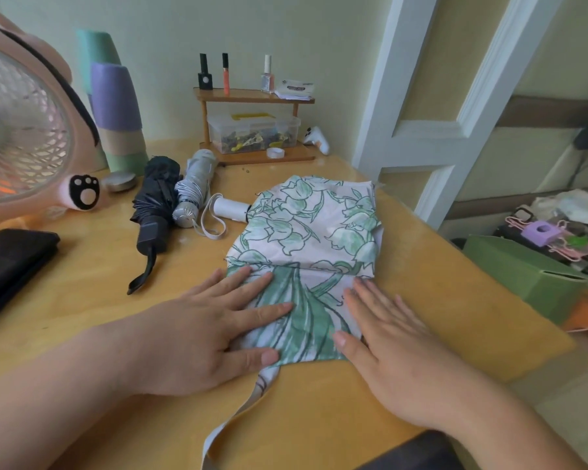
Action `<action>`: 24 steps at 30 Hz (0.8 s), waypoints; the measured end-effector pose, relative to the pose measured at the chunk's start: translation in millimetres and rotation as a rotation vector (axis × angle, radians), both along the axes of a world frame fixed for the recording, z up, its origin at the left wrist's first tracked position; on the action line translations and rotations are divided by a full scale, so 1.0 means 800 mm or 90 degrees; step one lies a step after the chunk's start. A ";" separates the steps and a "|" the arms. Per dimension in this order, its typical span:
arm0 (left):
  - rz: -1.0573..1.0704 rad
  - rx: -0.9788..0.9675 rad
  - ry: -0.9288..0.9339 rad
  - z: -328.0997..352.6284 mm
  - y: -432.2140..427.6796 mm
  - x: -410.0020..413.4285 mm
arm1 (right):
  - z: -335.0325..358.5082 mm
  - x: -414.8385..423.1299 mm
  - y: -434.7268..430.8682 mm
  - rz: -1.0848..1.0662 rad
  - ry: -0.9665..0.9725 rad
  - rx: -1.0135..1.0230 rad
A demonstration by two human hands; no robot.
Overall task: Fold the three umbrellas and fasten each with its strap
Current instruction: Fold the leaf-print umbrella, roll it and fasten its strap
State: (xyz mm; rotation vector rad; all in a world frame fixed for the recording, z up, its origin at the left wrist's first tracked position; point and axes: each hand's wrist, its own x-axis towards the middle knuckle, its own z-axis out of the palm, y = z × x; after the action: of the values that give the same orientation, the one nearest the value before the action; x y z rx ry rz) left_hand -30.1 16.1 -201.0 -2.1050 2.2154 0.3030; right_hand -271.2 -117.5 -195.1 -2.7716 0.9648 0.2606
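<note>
Across the yellow wooden desk [438,300] your left hand [204,330] and right hand [391,344] lay spread flat, pressing the soft, limp green-leaf white fabric umbrella [306,239] at its near end; it looked light and slippery, best gathered by its pleats

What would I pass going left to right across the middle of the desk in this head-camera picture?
From the left: pink fan → black umbrella → silver umbrella → floral umbrella → green box, which is off the desk's right edge.
</note>
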 end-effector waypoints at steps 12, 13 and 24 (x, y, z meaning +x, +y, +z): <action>-0.043 -0.200 0.074 -0.008 -0.006 0.019 | 0.047 0.037 -0.060 -0.357 -0.693 0.199; -0.052 -0.220 0.080 -0.008 -0.006 0.019 | 0.048 0.045 -0.065 -0.368 -0.715 0.262; -0.060 -0.409 0.171 -0.003 -0.009 0.017 | 0.041 0.060 -0.069 -0.322 -0.742 0.513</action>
State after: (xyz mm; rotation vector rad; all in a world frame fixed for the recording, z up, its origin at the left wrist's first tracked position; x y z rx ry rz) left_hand -16.4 8.9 -203.4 -2.3355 2.8568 -0.1769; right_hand -223.2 -172.9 -162.1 -1.4333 0.8531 -0.7733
